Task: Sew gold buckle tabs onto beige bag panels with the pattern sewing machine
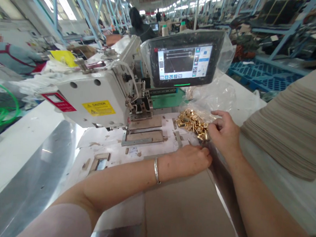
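Note:
My left hand (190, 160), with a silver bangle (156, 170) on its wrist, reaches across a stack of grey-beige flat panels (185, 213). Its fingers curl together near the panels' far right corner; anything in them is hidden. My right hand (225, 135) hovers just right of a pile of small gold metal buckles (193, 123). Its index finger points left, apart from the thumb, and nothing shows between them. Beyond the left hand, a metal clamp frame (142, 141) lies under the head of a white sewing machine (99, 95).
A lit control screen (183, 61) stands behind the buckles, beside a clear plastic bag (215, 97). At right rises a tall stack of beige panels (296, 123). A polished metal plate (45, 171) lies at left. Another person (11, 57) is at far left.

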A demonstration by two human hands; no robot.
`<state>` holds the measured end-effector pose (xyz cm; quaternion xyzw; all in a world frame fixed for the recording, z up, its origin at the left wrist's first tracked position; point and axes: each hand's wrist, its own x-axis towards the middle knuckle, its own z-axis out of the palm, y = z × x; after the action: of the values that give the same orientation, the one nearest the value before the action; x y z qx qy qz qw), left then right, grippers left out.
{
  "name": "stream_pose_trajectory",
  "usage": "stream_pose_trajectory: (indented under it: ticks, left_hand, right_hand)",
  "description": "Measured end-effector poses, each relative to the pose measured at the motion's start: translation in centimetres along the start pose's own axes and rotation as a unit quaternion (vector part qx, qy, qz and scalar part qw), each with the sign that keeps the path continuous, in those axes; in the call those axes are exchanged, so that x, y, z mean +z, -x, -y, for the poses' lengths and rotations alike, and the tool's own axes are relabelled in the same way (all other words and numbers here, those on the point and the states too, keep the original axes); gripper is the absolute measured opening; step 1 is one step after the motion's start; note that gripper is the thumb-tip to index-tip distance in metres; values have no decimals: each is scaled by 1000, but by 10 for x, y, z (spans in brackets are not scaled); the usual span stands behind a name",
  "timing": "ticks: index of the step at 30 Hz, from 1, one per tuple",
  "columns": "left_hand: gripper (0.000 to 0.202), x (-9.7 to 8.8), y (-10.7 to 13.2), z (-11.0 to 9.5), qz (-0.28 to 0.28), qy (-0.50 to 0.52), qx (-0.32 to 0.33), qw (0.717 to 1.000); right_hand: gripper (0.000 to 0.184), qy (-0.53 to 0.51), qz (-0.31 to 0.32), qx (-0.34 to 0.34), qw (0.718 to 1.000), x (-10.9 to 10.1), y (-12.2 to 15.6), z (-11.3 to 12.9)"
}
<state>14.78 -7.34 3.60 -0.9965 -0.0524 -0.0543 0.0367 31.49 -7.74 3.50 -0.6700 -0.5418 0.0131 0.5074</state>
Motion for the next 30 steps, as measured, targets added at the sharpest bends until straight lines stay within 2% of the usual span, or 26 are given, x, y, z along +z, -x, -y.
stream_pose_trajectory:
  ticks: [7,10,12,15,18,20,22,24,27,30]
  left_hand:
    - [18,-6,4,7,12,-14,-53,998]
    - [18,-10,2,15,14,1,-120,993]
    - [18,-14,-3,29,1,27,-192,981]
    - [19,-22,-18,61,-38,59,-284,956]
    - [23,-27,-30,94,-69,79,-301,948]
    - [25,-28,-29,107,-75,78,-315,943]
    - [27,-26,-22,111,-57,57,-348,934]
    - [25,-23,-12,109,-4,42,-375,926]
    - [20,-14,-5,104,63,48,-382,921]
    - [21,-5,-10,104,55,53,-379,922]
  right_hand:
    - [40,1,2,-6,1000,1,1,-1]
    - [40,-2,0,-12,1000,1,1,-2]
    - [40,-1,-1,-12,1000,1,1,-1]
    - [39,4,1,-11,1000,1,1,1]
    - [39,-2,1,-6,1000,1,1,2]
    - [39,-2,2,-3,1000,1,2,2]
    - [38,9,4,-7,1000,2,1,1]
    - [38,20,7,-16,1000,3,2,0]
    - [39,22,21,-27,999,6,3,-2]
    - [40,19,25,-34,999,8,4,-4]
